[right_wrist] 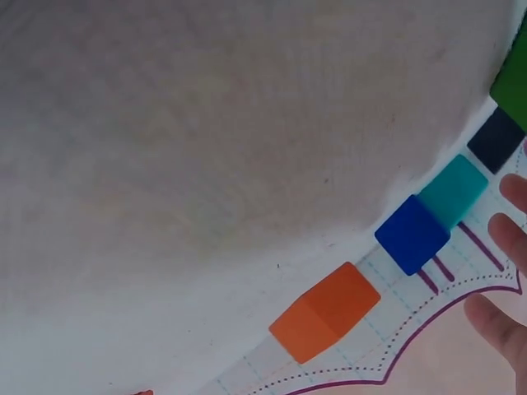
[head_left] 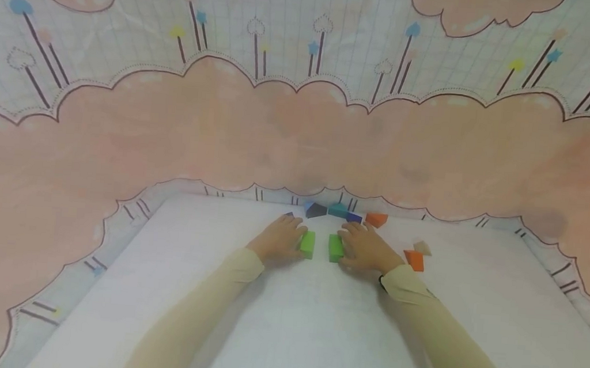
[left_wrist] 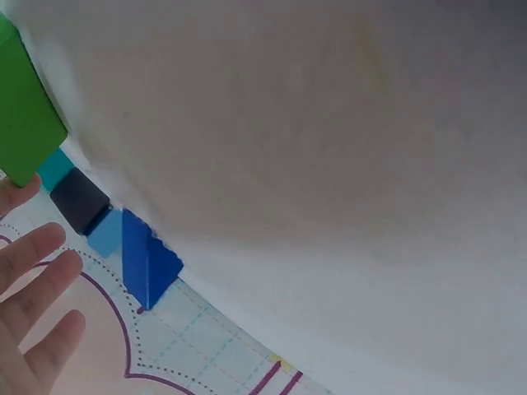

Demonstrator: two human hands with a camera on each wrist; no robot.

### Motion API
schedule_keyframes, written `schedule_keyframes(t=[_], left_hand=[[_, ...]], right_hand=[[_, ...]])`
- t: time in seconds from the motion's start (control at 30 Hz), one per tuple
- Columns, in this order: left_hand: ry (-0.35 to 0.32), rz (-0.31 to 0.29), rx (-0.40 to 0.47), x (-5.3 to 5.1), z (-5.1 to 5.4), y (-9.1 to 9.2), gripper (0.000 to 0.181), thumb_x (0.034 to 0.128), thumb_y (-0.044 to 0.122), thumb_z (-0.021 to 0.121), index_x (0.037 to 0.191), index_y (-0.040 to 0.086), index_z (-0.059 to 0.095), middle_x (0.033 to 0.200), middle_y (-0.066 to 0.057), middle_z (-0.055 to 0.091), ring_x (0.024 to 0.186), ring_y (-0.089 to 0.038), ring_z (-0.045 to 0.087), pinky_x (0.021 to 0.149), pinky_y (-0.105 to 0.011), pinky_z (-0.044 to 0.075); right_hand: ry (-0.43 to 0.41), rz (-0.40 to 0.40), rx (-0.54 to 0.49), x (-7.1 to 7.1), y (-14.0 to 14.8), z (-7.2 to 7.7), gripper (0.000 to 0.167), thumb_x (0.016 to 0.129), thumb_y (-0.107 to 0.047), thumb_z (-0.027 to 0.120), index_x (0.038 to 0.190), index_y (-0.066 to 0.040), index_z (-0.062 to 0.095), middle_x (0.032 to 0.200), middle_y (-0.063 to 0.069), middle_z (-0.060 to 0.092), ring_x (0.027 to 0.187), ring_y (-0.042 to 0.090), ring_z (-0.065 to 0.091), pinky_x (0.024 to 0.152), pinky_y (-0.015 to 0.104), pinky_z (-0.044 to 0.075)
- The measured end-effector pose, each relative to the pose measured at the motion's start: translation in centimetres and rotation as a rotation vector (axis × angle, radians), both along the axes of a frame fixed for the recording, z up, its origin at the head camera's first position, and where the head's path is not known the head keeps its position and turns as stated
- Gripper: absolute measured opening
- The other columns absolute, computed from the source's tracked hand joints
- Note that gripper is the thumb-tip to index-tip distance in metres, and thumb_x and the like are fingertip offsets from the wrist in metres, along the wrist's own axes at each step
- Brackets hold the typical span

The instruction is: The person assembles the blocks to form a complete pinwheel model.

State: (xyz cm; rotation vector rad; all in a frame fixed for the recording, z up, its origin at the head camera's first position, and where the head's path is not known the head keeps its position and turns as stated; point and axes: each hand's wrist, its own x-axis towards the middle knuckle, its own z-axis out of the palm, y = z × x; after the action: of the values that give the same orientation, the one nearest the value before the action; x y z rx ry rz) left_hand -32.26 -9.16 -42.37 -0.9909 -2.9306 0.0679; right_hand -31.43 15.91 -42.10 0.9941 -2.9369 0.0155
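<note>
In the head view my left hand (head_left: pixel 279 240) pinches a green block (head_left: pixel 307 245) between thumb and fingers on the white table. Opposite it, my right hand (head_left: pixel 371 248) pinches a second green block (head_left: pixel 336 248). Both blocks stand upright with a gap between them. The left wrist view catches part of one green block (left_wrist: pixel 26 103) at a fingertip, the other fingers spread apart. At the right wrist view's edge a green block (right_wrist: pixel 514 95) shows only partly, and the grip itself is out of sight.
Behind the hands lie a dark block (head_left: pixel 316 211), a teal block (head_left: pixel 338 210), a blue block (head_left: pixel 354 218) and an orange block (head_left: pixel 377 219). Another orange block (head_left: pixel 415 260) and a tan block (head_left: pixel 423 248) sit right of the right hand. A patterned cloth (head_left: pixel 298 138) rises behind.
</note>
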Motion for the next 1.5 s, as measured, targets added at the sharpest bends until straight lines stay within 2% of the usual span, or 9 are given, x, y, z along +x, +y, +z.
schedule_keyframes(t=[0.13, 0.27, 0.47, 0.83, 1.03, 1.17, 1.3, 1.5], left_hand=[[-0.022, -0.004, 0.0, 0.2, -0.2, 0.3, 0.062, 0.0839, 0.052, 0.058, 0.132, 0.014, 0.049, 0.14, -0.009, 0.047, 0.134, -0.026, 0.04, 0.116, -0.041, 0.023], [-0.05, 0.003, -0.005, 0.8, -0.1, 0.5, 0.063, 0.0839, 0.053, 0.058, 0.134, 0.016, 0.048, 0.14, -0.008, 0.046, 0.134, -0.026, 0.04, 0.116, -0.041, 0.023], [-0.108, 0.013, -0.001, 2.9, 0.4, 1.2, 0.067, 0.0833, 0.052, 0.061, 0.136, 0.015, 0.046, 0.144, -0.011, 0.043, 0.136, -0.028, 0.038, 0.116, -0.041, 0.023], [-0.188, 0.04, 0.012, 6.0, 0.2, 2.9, 0.073, 0.0787, 0.054, 0.066, 0.136, 0.015, 0.046, 0.142, -0.012, 0.045, 0.132, -0.028, 0.042, 0.113, -0.041, 0.029], [-0.118, -0.007, 0.012, 7.1, 0.1, 3.3, 0.069, 0.0769, 0.056, 0.067, 0.129, 0.014, 0.051, 0.13, -0.01, 0.053, 0.12, -0.024, 0.051, 0.108, -0.038, 0.036], [-0.078, -0.021, -0.002, 7.7, 0.0, 3.3, 0.069, 0.0774, 0.057, 0.065, 0.129, 0.014, 0.05, 0.129, -0.009, 0.054, 0.12, -0.023, 0.05, 0.108, -0.037, 0.035], [-0.068, -0.019, -0.003, 8.0, 0.0, 3.3, 0.072, 0.0771, 0.059, 0.065, 0.132, 0.015, 0.049, 0.127, -0.008, 0.054, 0.117, -0.023, 0.051, 0.107, -0.037, 0.035], [-0.049, -0.018, -0.042, 8.3, 0.3, 3.4, 0.073, 0.0776, 0.063, 0.062, 0.132, 0.016, 0.05, 0.115, -0.005, 0.056, 0.104, -0.019, 0.052, 0.102, -0.036, 0.039]], right_hand=[[-0.003, 0.004, -0.006, -0.3, 0.1, 0.0, 0.064, 0.08, -0.045, 0.065, 0.13, -0.007, 0.051, 0.137, 0.015, 0.049, 0.132, 0.034, 0.039, 0.11, 0.059, 0.025], [0.016, 0.001, 0.004, -0.5, 0.3, -0.2, 0.064, 0.08, -0.045, 0.064, 0.129, -0.006, 0.051, 0.136, 0.016, 0.05, 0.131, 0.034, 0.04, 0.109, 0.059, 0.026], [-0.015, -0.033, 0.003, -0.4, 0.4, -0.2, 0.065, 0.084, -0.046, 0.062, 0.133, -0.007, 0.049, 0.139, 0.016, 0.047, 0.133, 0.034, 0.038, 0.112, 0.057, 0.023], [-0.063, -0.027, -0.031, 0.1, 0.3, 0.0, 0.065, 0.085, -0.048, 0.063, 0.135, -0.01, 0.048, 0.139, 0.017, 0.047, 0.132, 0.037, 0.04, 0.11, 0.058, 0.026], [-0.043, 0.018, -0.032, 0.2, -0.1, 0.1, 0.064, 0.083, -0.047, 0.065, 0.134, -0.01, 0.05, 0.133, 0.016, 0.053, 0.127, 0.035, 0.045, 0.108, 0.056, 0.031], [-0.016, 0.055, -0.034, 0.4, -0.5, -0.1, 0.063, 0.082, -0.046, 0.066, 0.132, -0.009, 0.052, 0.129, 0.015, 0.055, 0.123, 0.033, 0.048, 0.106, 0.054, 0.034], [-0.023, 0.066, -0.034, 0.8, -0.9, -0.1, 0.063, 0.082, -0.046, 0.066, 0.132, -0.01, 0.052, 0.132, 0.014, 0.055, 0.126, 0.033, 0.047, 0.107, 0.054, 0.033], [-0.043, 0.061, -0.019, 1.2, -1.2, -0.2, 0.064, 0.084, -0.048, 0.065, 0.134, -0.012, 0.05, 0.135, 0.012, 0.052, 0.129, 0.032, 0.044, 0.109, 0.053, 0.031]])
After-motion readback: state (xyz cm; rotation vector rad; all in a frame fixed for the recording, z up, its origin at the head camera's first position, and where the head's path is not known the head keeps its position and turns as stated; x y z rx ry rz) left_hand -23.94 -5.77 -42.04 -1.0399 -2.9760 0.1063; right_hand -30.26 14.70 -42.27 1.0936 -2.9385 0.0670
